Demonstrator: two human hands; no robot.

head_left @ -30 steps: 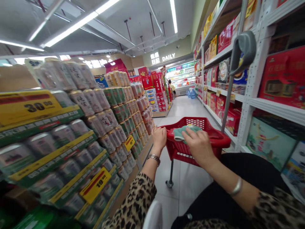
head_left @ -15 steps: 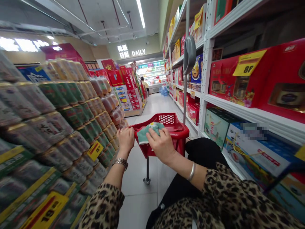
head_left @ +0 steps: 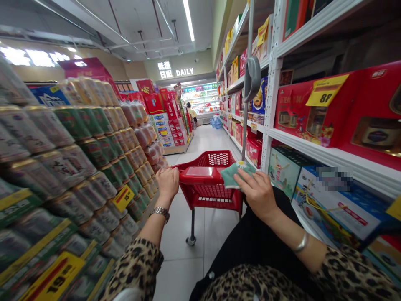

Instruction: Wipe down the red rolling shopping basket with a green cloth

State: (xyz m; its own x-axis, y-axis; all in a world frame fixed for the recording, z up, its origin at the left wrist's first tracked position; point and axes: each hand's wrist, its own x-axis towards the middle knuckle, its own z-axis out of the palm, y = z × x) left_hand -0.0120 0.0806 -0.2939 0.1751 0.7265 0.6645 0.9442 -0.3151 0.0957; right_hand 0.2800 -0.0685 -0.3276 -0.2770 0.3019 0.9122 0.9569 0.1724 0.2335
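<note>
Head view, and the left hand is closed around the left end of the handle on the red cart, fingers curled right over, a grip that seems meant to steady the frame. Over at the near right corner, here's the green cloth, draped across the handle's right end, its pale hem hanging over the edge, a flower patch on top. The right hand has hold of it: fingers nearly straight, slightly parted, laid flat over the fabric, probably to spread the pressure and keep cloth between skin and plastic. The thumb is out of sight, so whether it pinches from below, I cannot tell. Between the hands, the handle's middle lies bare and shiny. A grey pole rises behind the cloth by the cart's right edge, its foot hidden, a grey loop high up, likely out of the hands' way. Stacked cans line the left, shelving the right.
</note>
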